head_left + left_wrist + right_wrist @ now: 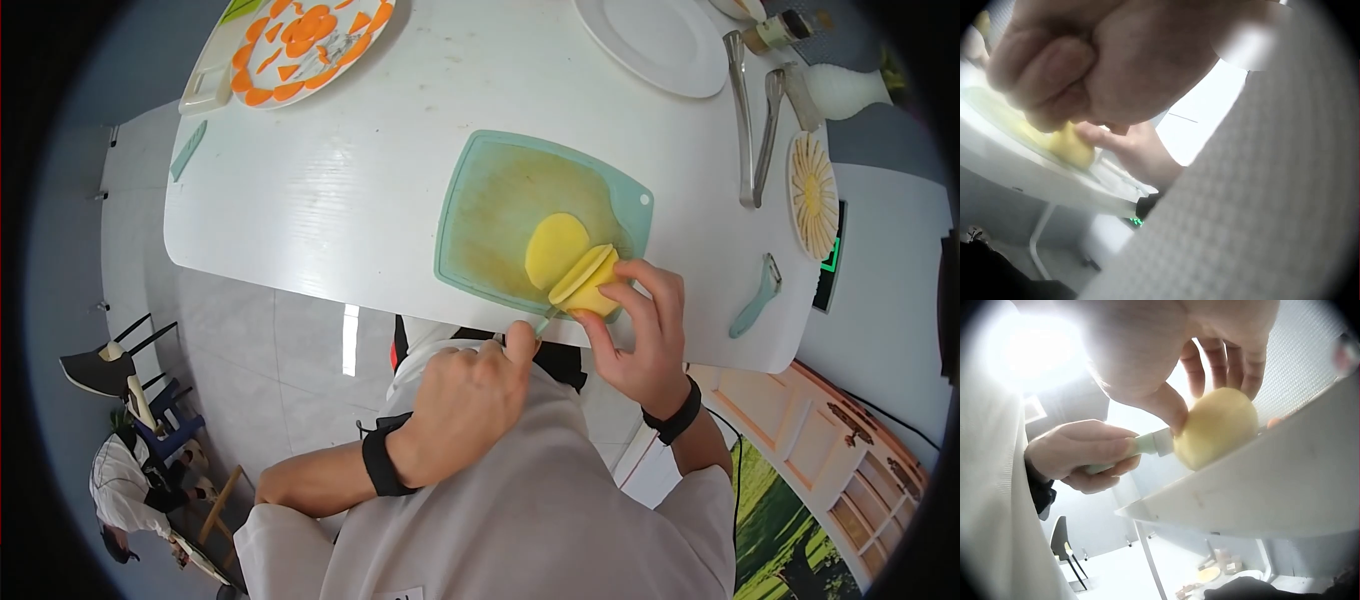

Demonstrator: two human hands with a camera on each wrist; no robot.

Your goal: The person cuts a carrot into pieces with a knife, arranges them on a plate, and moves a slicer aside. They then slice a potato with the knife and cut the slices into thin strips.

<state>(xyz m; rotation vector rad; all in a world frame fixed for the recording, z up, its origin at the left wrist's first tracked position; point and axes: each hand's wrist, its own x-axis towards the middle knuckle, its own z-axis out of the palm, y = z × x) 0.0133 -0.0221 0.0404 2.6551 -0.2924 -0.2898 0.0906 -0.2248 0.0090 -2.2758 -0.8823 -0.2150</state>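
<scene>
"Yellow flesh, that's the work in hand. How does it lie in the head view?"

"It looks like a potato piece (588,299), on the green board (485,215) near the edge by the person; a loose slice (556,250) lies next to it. The right hand (645,330) pinches the piece between thumb and fingers; the left hand (470,390) is curled round a knife (545,326)."

"How would you cut it well?"

"I'd draw the right thumb back from the blade's line, brace the piece flat, and press evenly so thickness matches."

"What's hard to see there?"

"Most of the knife, behind the left hand."

"And the left wrist view?"

"The fist fills the top, blurred, its fingers folded tightly; I can't pick out the knife, and the piece is a yellow smear."

"The right wrist view?"

"Best for the grip: thumb on one side, fingers slightly apart on the other. The pale-green handle (1145,444) shows, but I can't tell how deep the blade sits."
</scene>
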